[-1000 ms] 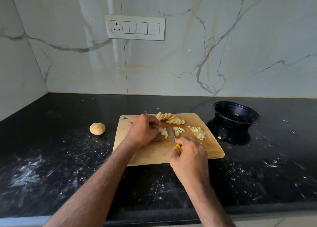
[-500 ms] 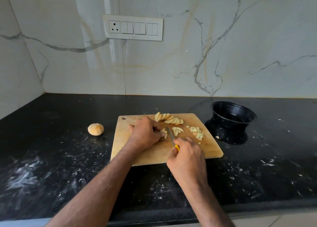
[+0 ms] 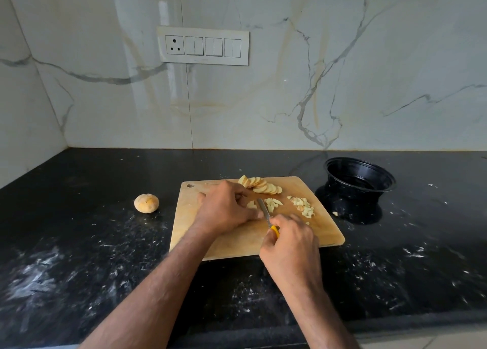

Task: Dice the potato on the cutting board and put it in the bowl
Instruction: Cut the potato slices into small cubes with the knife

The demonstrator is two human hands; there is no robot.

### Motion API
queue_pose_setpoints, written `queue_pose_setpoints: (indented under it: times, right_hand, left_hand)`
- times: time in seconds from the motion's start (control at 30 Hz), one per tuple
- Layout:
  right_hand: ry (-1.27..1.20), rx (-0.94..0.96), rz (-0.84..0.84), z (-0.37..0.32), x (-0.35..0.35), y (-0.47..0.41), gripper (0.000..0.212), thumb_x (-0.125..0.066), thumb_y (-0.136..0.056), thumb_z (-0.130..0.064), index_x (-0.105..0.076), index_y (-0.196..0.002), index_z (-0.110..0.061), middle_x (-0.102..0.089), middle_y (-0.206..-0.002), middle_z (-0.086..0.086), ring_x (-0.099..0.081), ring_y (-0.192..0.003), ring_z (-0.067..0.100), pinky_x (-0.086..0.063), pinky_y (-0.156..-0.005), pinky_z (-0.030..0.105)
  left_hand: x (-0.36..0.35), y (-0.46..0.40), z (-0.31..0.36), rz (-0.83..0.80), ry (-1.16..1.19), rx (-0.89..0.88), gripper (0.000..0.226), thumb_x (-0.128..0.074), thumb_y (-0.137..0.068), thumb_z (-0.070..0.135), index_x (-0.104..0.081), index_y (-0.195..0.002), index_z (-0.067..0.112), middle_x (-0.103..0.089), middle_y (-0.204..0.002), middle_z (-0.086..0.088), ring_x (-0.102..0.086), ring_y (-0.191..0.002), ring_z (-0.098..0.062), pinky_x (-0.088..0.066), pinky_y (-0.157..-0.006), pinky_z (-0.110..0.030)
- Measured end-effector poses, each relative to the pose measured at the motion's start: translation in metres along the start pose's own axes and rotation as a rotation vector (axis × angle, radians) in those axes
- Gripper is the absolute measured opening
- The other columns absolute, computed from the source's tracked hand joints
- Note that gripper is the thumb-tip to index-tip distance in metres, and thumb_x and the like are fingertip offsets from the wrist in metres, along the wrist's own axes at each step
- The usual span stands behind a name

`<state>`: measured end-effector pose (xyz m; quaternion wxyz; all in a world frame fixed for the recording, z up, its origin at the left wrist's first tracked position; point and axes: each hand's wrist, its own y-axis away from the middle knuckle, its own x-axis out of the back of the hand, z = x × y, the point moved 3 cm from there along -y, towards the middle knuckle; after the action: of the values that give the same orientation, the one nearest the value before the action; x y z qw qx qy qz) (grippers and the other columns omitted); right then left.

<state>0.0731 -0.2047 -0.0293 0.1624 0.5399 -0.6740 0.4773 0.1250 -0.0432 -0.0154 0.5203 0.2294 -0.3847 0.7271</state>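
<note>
- Your left hand (image 3: 228, 207) pinned slices mid-board (image 3: 237, 243); your right hand (image 3: 290, 243) gripped the knife (image 3: 263, 209).
- Dice (image 3: 303, 206) lay near the board's right edge, uncut slices (image 3: 261, 186) along its far edge.
- The bowl (image 3: 359, 180) looked empty.

I see only one view, head-worn wide-angle camera. Looks forward and down, facing white marble wall (image 3: 290, 85). Near range: both forearms enter from bottom edge, light wooden cutting board (image 3: 237, 243) about centre of frame. Black speckled stone counter (image 3: 79, 269) fills lower half. No second view, so nothing shared.
</note>
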Motion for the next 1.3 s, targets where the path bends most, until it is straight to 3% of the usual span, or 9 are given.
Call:
queue_pose_setpoints:
  times: [0.1,0.17,0.27,0.47,0.8,1.1,1.3]
  right_hand:
    - [-0.017,0.008,0.003,0.0,0.0,0.0,0.025,-0.063,-0.091,-0.017,-0.072,-0.114,-0.02,-0.067,-0.104,-0.007,-0.066,-0.088,0.013,-0.054,-0.075,0.023]
    - [-0.027,0.016,0.0,-0.001,0.0,-0.001,0.025,-0.063,-0.091,-0.018,-0.072,-0.115,-0.02,-0.067,-0.105,-0.007,-0.066,-0.088,0.013,-0.055,-0.075,0.023]
    - [-0.05,0.045,-0.007,-0.003,0.001,-0.001,0.025,-0.064,-0.092,-0.017,-0.072,-0.115,-0.017,-0.066,-0.103,-0.005,-0.066,-0.086,0.014,-0.058,-0.075,0.027]
    - [0.025,0.107,-0.027,-0.012,0.0,0.003,0.021,-0.061,-0.093,-0.019,-0.07,-0.111,-0.019,-0.062,-0.098,-0.007,-0.066,-0.077,0.016,-0.058,-0.068,0.032]
    - [0.075,0.097,-0.06,-0.017,-0.008,-0.003,0.028,-0.062,-0.094,-0.022,-0.066,-0.121,-0.02,-0.062,-0.112,-0.006,-0.067,-0.086,0.015,-0.054,-0.072,0.024]
    - [0.084,0.088,-0.07,-0.019,-0.012,-0.003,0.032,-0.066,-0.089,-0.019,-0.067,-0.121,-0.018,-0.063,-0.11,-0.004,-0.068,-0.086,0.017,-0.06,-0.073,0.029]
    - [0.095,0.091,-0.082,-0.02,-0.013,-0.002,0.032,-0.065,-0.09,-0.02,-0.066,-0.122,-0.019,-0.063,-0.113,-0.004,-0.068,-0.09,0.017,-0.058,-0.075,0.028]
  left_hand:
    - [-0.004,0.001,0.001,-0.058,-0.098,0.009,0.049,-0.086,-0.063,0.06,-0.071,-0.105,0.04,-0.047,-0.073,0.019,-0.049,-0.086,-0.013,-0.039,-0.088,-0.047]
    - [-0.004,-0.001,-0.001,-0.081,-0.096,0.005,0.029,-0.084,-0.069,0.055,-0.065,-0.082,0.038,-0.046,-0.07,0.019,-0.049,-0.084,-0.014,-0.039,-0.091,-0.05]
    - [-0.002,-0.002,-0.006,-0.098,-0.076,0.004,0.03,-0.082,-0.077,0.047,-0.058,-0.065,0.033,-0.055,-0.069,0.016,-0.052,-0.078,-0.009,-0.038,-0.094,-0.052]
    - [-0.003,-0.004,-0.01,-0.071,-0.043,0.0,0.014,-0.083,-0.079,0.041,-0.073,-0.081,0.032,-0.065,-0.075,0.015,-0.055,-0.082,-0.003,-0.039,-0.098,-0.054]
    - [-0.008,-0.008,-0.012,-0.031,0.005,0.036,0.005,-0.084,-0.079,0.029,-0.079,-0.079,0.028,-0.071,-0.08,0.019,-0.057,-0.086,-0.002,-0.042,-0.097,-0.054]
    - [-0.012,-0.01,-0.015,-0.019,-0.011,0.053,0.005,-0.083,-0.078,0.032,-0.079,-0.079,0.03,-0.07,-0.079,0.021,-0.052,-0.082,0.003,-0.036,-0.097,-0.051]
    - [-0.01,-0.011,-0.014,-0.037,-0.002,0.063,0.004,-0.084,-0.08,0.031,-0.081,-0.082,0.03,-0.071,-0.082,0.021,-0.056,-0.09,-0.004,-0.036,-0.099,-0.053]
